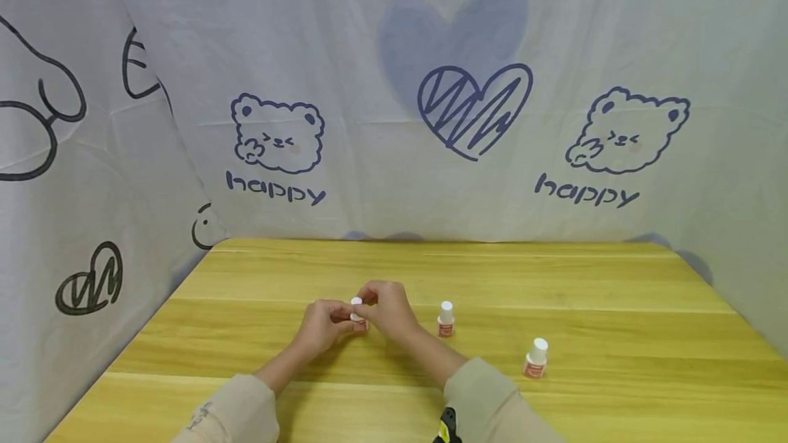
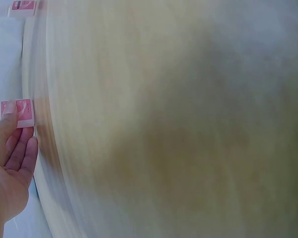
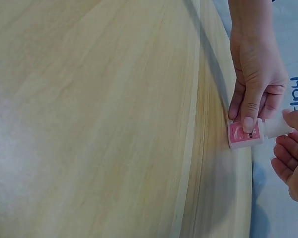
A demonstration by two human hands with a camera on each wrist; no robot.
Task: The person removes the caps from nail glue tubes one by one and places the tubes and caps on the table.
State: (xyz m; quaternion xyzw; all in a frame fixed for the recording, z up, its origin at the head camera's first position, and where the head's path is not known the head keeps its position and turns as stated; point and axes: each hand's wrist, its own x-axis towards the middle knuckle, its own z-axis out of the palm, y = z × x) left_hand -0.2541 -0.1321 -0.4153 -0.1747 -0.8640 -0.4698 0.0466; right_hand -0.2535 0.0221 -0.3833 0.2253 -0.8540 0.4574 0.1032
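Note:
A small white bottle with a pink label (image 3: 244, 135) stands upright on the table, between both hands. My left hand (image 1: 323, 327) pinches its body between thumb and fingers; the thumb lies across the label in the right wrist view. At the top, my right hand (image 1: 388, 310) holds the white cap (image 3: 276, 128) between thumb and fingers. In the left wrist view the left hand (image 2: 12, 173) shows at the edge with the bottle's label (image 2: 25, 111) beyond the thumb. The cap sits on the bottle's neck.
Two similar white-capped bottles stand upright to the right of the hands: one nearby (image 1: 446, 320), the other (image 1: 535, 359) farther right and closer to the front. The wooden table (image 1: 615, 306) ends at a white printed cloth (image 1: 369, 156) behind and at the sides.

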